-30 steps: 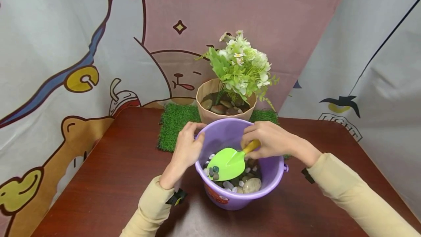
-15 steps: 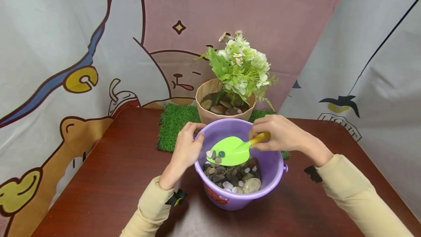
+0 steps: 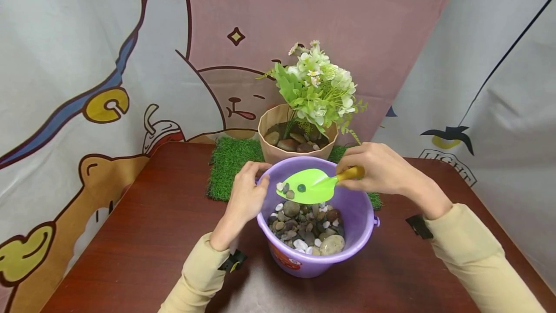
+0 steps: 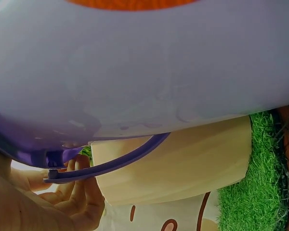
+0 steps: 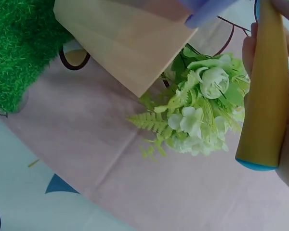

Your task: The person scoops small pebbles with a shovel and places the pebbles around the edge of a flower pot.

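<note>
One green plastic trowel (image 3: pixel 319 188) is in the air inside the mouth of a purple bucket (image 3: pixel 360 216), above the stones. Its long axis runs mostly left to right; the rounded tip points left and slightly near, and the yellow handle (image 3: pixel 351 173) slants right and slightly far. Both hands are busy: the right hand (image 3: pixel 375 168) has its fingers and thumb clamped round that single handle, while the left hand (image 3: pixel 248 194) has its thumb and fingers clamped on the bucket's left rim, fingers curled on the far side. On the blade I count four little pieces: three pebbles (image 3: pixel 289 194), bunched at the left tip, and one dark green bead (image 3: pixel 301 188) just to their right. The bucket's stones (image 3: pixel 299 228) overlap too much to count. One bail (image 4: pixel 120 163) curves along its outside. Beyond it, on the far part of the table (image 3: pixel 173 235), one beige flowerpot (image 3: pixel 278 151) with one bunch of flowers (image 3: pixel 323 91) stands on artificial grass (image 3: pixel 234 163).
</note>
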The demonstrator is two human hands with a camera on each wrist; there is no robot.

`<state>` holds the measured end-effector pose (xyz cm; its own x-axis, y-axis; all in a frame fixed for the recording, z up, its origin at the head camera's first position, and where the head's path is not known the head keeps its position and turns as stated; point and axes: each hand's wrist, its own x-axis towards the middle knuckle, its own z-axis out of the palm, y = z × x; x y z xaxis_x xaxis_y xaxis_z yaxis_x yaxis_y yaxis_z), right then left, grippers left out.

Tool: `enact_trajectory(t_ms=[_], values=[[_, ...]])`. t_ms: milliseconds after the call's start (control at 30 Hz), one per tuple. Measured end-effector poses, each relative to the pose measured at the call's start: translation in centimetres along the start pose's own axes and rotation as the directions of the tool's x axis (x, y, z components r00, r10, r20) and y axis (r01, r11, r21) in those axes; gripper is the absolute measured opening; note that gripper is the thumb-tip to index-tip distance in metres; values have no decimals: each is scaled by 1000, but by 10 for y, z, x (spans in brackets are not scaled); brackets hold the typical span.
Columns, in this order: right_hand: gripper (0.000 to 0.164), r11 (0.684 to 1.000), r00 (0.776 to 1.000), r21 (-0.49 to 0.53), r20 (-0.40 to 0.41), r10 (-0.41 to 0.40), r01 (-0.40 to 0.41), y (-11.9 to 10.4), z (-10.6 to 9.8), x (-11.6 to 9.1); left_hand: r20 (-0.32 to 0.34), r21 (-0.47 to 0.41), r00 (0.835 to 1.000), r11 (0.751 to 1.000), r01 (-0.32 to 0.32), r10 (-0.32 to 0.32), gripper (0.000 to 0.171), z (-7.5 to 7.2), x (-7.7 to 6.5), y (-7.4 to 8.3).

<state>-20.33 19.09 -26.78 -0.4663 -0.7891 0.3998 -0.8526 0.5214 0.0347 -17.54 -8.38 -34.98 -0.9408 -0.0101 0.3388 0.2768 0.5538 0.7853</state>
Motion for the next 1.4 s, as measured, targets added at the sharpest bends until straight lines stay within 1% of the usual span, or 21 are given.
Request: enact_trajectory(t_ms=[133, 267, 367, 467, 633, 867, 1000, 1133, 1233, 1400], values=[[16, 998, 998, -35, 9, 55, -54, 0, -5, 2, -2, 3, 1000, 1000, -3, 3, 26, 0, 0, 0], [14, 987, 988, -72, 46, 146, -142, 1, -10, 6, 0, 3, 1000, 1000, 0, 0, 26, 0, 0, 0], [12, 972, 972, -99, 77, 222, -214, 4, -14, 9, 2, 5, 1000, 1000, 1, -1, 27, -1, 0, 0], [9, 954, 954, -121, 89, 286, -275, 8, -16, 13, 3, 6, 1000, 1000, 1, -1, 27, -1, 0, 0], [9, 922, 923, -155, 97, 371, -354, 17, -16, 18, 4, 4, 1000, 1000, 1, -1, 27, -1, -1, 0], [12, 888, 900, -232, 94, 427, -397, 30, -11, 26, 6, 2, 1000, 1000, -1, 1, 26, 0, -1, 0], [10, 859, 876, -273, 97, 472, -432, 37, -7, 31, 7, 1, 1000, 1000, -3, 3, 26, 0, -1, -1], [18, 824, 857, -330, 76, 509, -461, 42, -5, 38, 6, -1, 1000, 1000, -4, 4, 27, 0, 0, 0], [23, 800, 851, -377, 58, 523, -466, 45, -3, 42, 8, -2, 1000, 1000, -3, 3, 26, 0, -1, 0], [21, 765, 859, -460, 11, 512, -451, 49, 5, 49, 7, -1, 1000, 1000, 1, -1, 26, -1, -1, 1]])
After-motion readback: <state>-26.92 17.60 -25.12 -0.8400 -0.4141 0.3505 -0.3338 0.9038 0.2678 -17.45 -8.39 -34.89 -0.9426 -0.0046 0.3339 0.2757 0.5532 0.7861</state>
